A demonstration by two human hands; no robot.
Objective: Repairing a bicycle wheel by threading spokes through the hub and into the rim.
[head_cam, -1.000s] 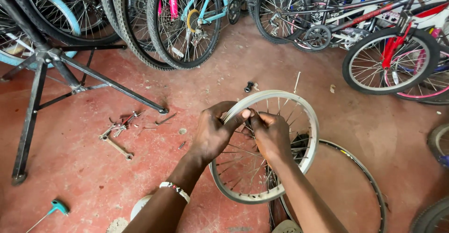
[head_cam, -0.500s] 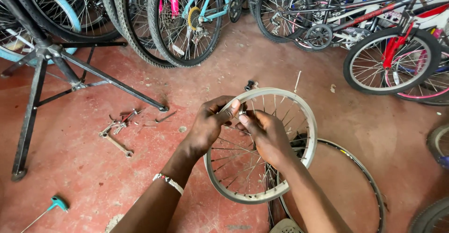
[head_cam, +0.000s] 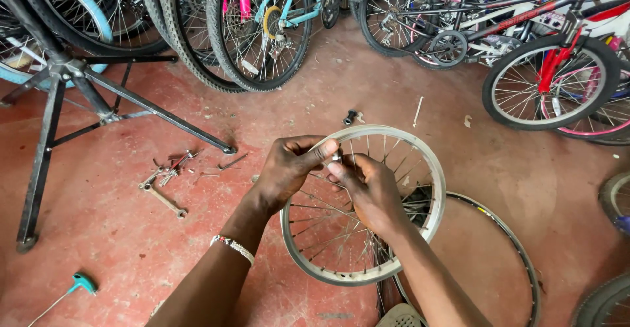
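Left hand: the left hand (head_cam: 289, 169) is reaching in from the lower centre of the frame, a beaded bracelet (head_cam: 231, 248) on its wrist, its fingers closing together on the top edge of a small silver spoked bicycle wheel rim (head_cam: 430, 219).
Right hand: the right hand (head_cam: 367, 186) is lying just beside the left, its fingertips pinching together at a small part where a spoke meets the rim; what that part is cannot be told.
Wheel: the rim is sitting at the centre of the frame, held tilted over the floor, its thin spokes fanning out beneath both hands.
Second rim: a larger dark bare rim (head_cam: 505, 225) is lying flat on the red concrete floor (head_cam: 118, 235) at lower right, partly under the silver one.
Lower left: a teal-handled T-shaped key (head_cam: 79, 282) is lying on the floor.
Left of centre: a scatter of small metal spanners (head_cam: 164, 183) is lying near the foot of a black tripod repair stand (head_cam: 79, 97).
Above the wheel: a small dark bolt-like piece (head_cam: 351, 116) and a loose spoke (head_cam: 417, 110) are lying on the floor.
Top of frame: a row of parked bicycles is standing, a teal and pink one (head_cam: 275, 5) at upper centre, a red one (head_cam: 558, 58) at upper right.
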